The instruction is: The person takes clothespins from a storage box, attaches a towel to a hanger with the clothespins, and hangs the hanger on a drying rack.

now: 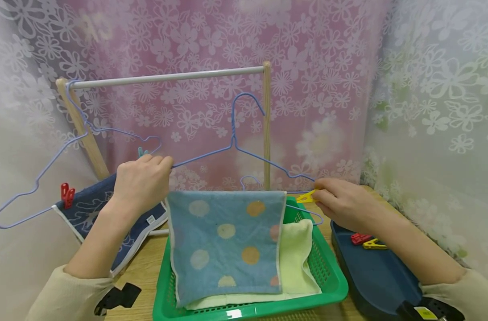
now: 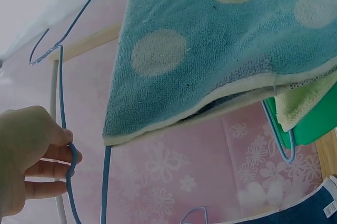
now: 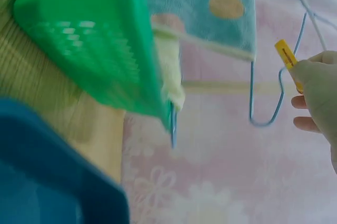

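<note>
– Blue towel [image 1: 228, 244]: where, how held?
– Between both grips, draped over wire hanger [image 1: 233, 136]; left hand [image 1: 142, 183] gripping wire, right hand [image 1: 348, 203] pinching yellow clip [image 1: 306, 197]
– Handling?
– Probably limp, light; best held by hanger shoulders

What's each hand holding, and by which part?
The left hand holds the blue hanger by its left shoulder; the right hand pinches a yellow clothespin by one end, perhaps the hanger too.

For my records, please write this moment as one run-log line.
left hand: grips blue hanger | right hand: pinches yellow clip | dotted towel: draped over that hanger
</note>
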Motion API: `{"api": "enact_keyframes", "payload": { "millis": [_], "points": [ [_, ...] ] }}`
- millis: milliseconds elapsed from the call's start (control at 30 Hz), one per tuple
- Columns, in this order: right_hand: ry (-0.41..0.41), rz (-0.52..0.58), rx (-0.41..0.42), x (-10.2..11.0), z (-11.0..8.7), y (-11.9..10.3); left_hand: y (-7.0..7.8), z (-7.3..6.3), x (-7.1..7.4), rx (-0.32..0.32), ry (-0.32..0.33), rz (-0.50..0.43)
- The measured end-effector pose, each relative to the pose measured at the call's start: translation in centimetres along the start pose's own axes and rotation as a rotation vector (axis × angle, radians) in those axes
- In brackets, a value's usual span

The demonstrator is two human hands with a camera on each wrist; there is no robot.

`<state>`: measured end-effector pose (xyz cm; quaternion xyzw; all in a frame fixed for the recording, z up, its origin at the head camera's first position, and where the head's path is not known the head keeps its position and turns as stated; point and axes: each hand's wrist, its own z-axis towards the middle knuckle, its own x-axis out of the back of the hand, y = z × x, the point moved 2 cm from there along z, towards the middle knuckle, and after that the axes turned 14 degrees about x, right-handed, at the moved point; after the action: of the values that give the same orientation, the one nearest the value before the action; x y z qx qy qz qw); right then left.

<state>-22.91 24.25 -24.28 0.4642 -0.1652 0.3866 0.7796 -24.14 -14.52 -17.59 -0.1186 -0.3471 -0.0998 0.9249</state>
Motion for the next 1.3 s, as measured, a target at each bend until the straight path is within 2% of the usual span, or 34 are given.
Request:
{"api": "enact_keyframes", "payload": {
  "millis": [167,467,700,1000,1133,1300],
  "points": [
    [0.029,0.083,-0.002,-0.4,2.3,-0.3,-0.1,-0.2,0.2,0.0,0.007,0.004],
    [0.054,0.221,-0.035,-1.1,6.6,0.0,-0.6,-0.7,0.3,-0.003,0.089,-0.021],
    [0.03,0.334,-0.131,-2.2,9.3,0.4,-0.9,-0.7,-0.3,0.012,0.07,-0.037],
    [0.209,0.484,-0.234,-4.1,12.9,0.4,-1.1,-0.8,-0.6,0.041,0.026,-0.025],
    [0.247,0.517,-0.235,-5.1,14.3,0.2,-1.3,-0.9,-0.6,0.043,0.029,-0.03],
    [0.279,0.494,-0.217,-6.3,16.0,-0.4,-1.3,-1.0,-0.7,0.041,0.043,-0.037]
  ]
}}
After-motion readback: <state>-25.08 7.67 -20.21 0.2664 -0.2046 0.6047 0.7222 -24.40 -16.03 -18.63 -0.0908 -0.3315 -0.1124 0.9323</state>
